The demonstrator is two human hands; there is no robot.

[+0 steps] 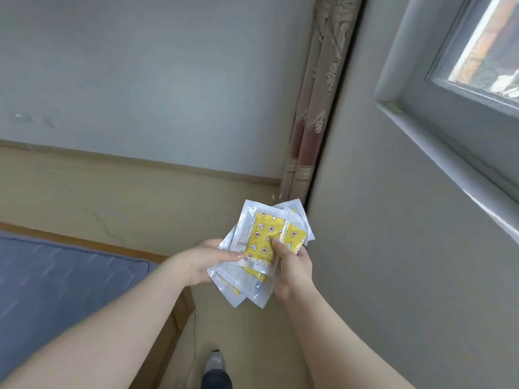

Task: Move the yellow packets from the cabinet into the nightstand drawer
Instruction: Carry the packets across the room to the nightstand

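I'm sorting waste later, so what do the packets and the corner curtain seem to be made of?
The packets: clear glossy plastic film, judging by glare and crinkled sealed edges; the yellow printed insert may be paper or fabric, hard to tell. The curtain: matte woven fabric, judging by its hanging folds and raised lace-like pattern.

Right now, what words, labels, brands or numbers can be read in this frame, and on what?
None can be read. The yellow packets, held by the left hand and the right hand, show only a star and moon pattern; any print on them is too blurred to tell.
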